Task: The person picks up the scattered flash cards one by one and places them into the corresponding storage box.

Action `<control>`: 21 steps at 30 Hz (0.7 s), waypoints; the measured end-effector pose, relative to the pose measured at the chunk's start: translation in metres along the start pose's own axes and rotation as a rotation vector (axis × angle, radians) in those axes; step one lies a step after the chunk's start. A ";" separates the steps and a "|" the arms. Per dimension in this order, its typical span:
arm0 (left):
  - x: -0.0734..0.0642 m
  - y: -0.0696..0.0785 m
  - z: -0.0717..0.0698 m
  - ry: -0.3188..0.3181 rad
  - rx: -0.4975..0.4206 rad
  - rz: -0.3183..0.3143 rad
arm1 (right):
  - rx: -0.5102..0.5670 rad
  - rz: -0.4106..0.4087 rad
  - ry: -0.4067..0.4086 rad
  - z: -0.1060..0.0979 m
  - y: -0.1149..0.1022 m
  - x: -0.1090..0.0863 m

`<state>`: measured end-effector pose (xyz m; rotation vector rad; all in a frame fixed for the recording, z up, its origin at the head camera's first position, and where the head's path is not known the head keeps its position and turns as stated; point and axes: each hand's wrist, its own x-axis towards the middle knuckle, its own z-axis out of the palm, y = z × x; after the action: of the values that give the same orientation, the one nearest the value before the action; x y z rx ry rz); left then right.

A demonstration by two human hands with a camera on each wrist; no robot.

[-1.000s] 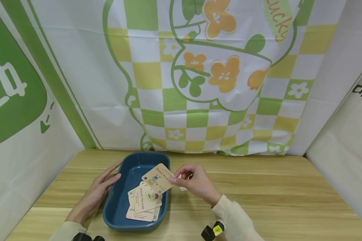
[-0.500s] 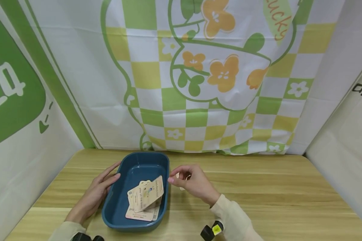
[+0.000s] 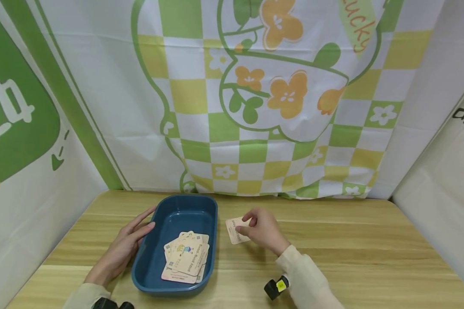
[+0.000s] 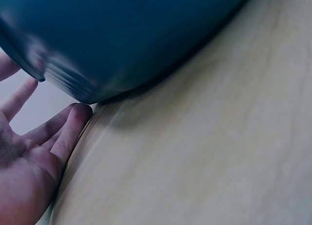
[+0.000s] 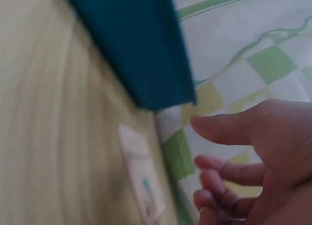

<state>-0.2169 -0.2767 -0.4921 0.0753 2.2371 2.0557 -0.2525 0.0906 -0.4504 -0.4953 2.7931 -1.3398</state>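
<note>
A blue rectangular tray [image 3: 174, 288] with rounded corners stands on the table. In its near part lies a loose pile of picture cards, the top one a ping-pong card [image 3: 188, 259]. My left hand [image 3: 120, 246] rests along the tray's left side with fingers extended; the left wrist view shows its fingertips against the blue wall [image 4: 126, 45]. To the right of the tray, one more card [image 3: 233, 236] lies flat on the table. Over that card hovers my right hand [image 3: 266, 231], partly covering it. In the right wrist view its thumb [image 5: 222, 130] and fingers are apart, holding nothing.
The wooden table [image 3: 332, 257] extends to the right of the tray. Behind it hangs a printed curtain [image 3: 251, 150] with green and yellow checks, and pale cloth walls [image 3: 441, 193] flank both sides.
The ping-pong card, pinched by my right hand a second ago, dropped onto the pile in the tray. My right hand then moved right, over the card on the table. The left hand stayed put.
</note>
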 end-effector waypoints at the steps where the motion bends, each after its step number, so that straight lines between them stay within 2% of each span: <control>1: 0.000 0.000 0.000 0.000 0.000 0.000 | -0.047 0.024 -0.007 0.001 0.002 0.000; 5: -0.001 0.000 0.000 -0.003 -0.006 0.004 | -0.183 0.114 -0.012 0.008 0.010 0.001; 8: -0.001 0.000 0.000 -0.002 -0.009 0.005 | -0.238 0.155 0.010 0.013 0.013 0.002; 15: -0.001 0.000 0.001 0.000 -0.008 0.005 | -0.277 0.161 0.027 0.016 0.015 -0.001; 21: -0.001 0.000 0.000 -0.001 -0.004 0.004 | -0.363 0.142 0.036 0.019 0.017 -0.002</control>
<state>-0.2159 -0.2763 -0.4916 0.0812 2.2344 2.0610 -0.2523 0.0870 -0.4756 -0.2685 3.0440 -0.8256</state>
